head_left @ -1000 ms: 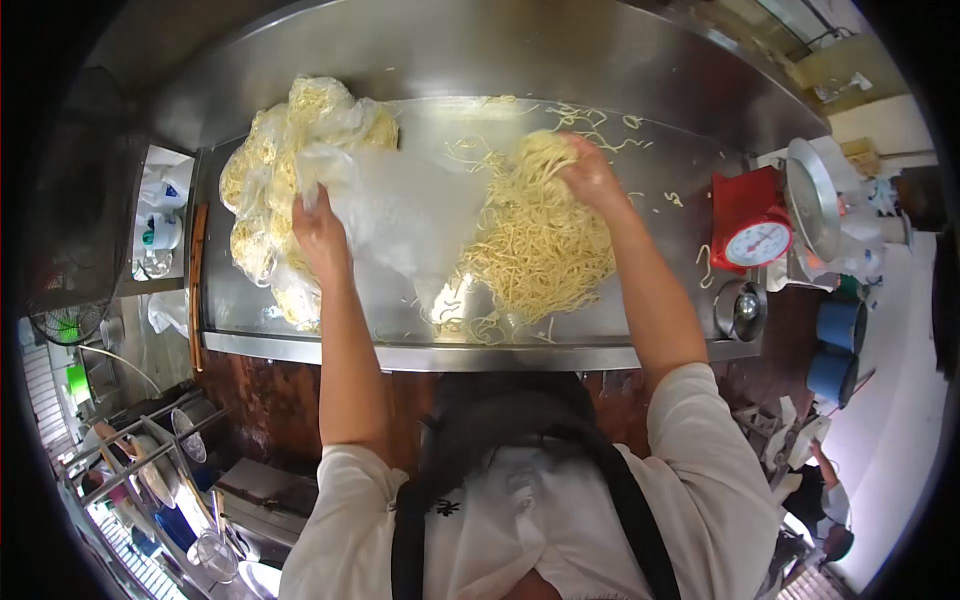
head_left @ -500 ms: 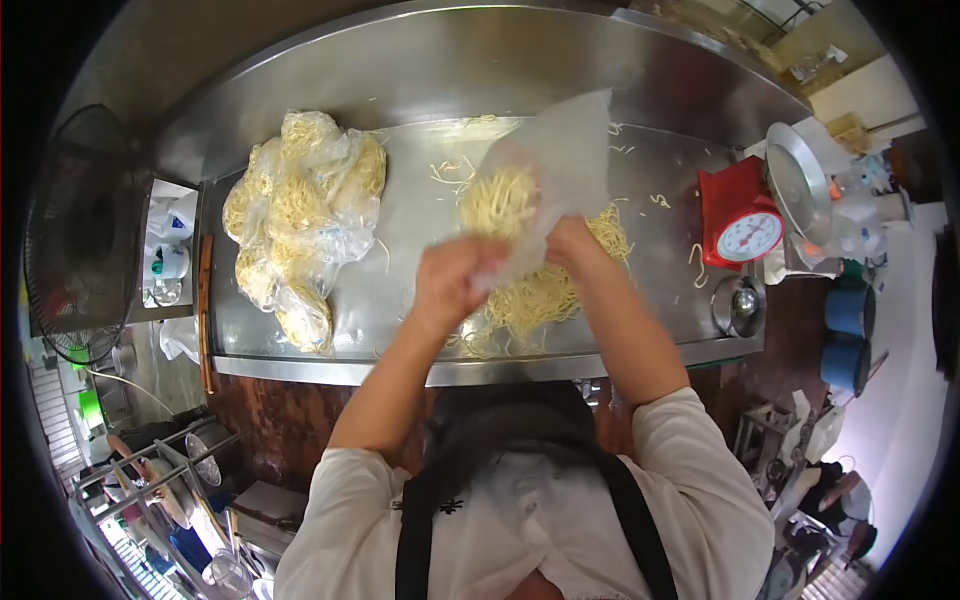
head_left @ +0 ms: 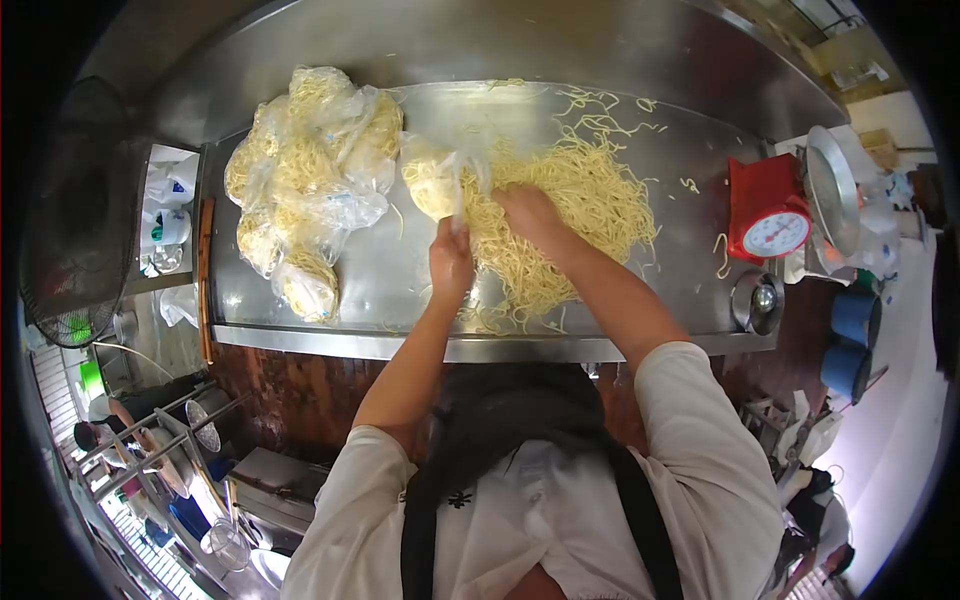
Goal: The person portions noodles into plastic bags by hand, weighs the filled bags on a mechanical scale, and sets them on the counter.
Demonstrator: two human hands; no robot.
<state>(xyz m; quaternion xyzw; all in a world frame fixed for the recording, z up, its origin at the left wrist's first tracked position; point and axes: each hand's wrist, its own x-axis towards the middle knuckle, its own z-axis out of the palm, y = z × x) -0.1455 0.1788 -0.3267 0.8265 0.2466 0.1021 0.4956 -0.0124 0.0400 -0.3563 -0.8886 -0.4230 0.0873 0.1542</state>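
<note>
A clear plastic bag of noodles [head_left: 432,188] hangs from my left hand [head_left: 452,262], whose fingers are closed on its near edge. The bag lies at the left side of a wide loose noodle pile [head_left: 590,200] on the steel table [head_left: 390,290]. My right hand [head_left: 530,212] is at the pile's left part, close to the bag's mouth, fingers bent down into the noodles; their tips are hidden. Several filled noodle bags [head_left: 315,160] lie heaped on the left of the table.
On the right stand a red dial scale [head_left: 765,210] and a metal bowl [head_left: 757,300]. A fan [head_left: 75,220] is at the far left. The table's raised front rim [head_left: 400,346] runs before me. People are partly visible at both lower corners of the view.
The bag has come down from above the table to the pile's left side. My right hand has left the bag and moved to the noodles. More of the pile shows.
</note>
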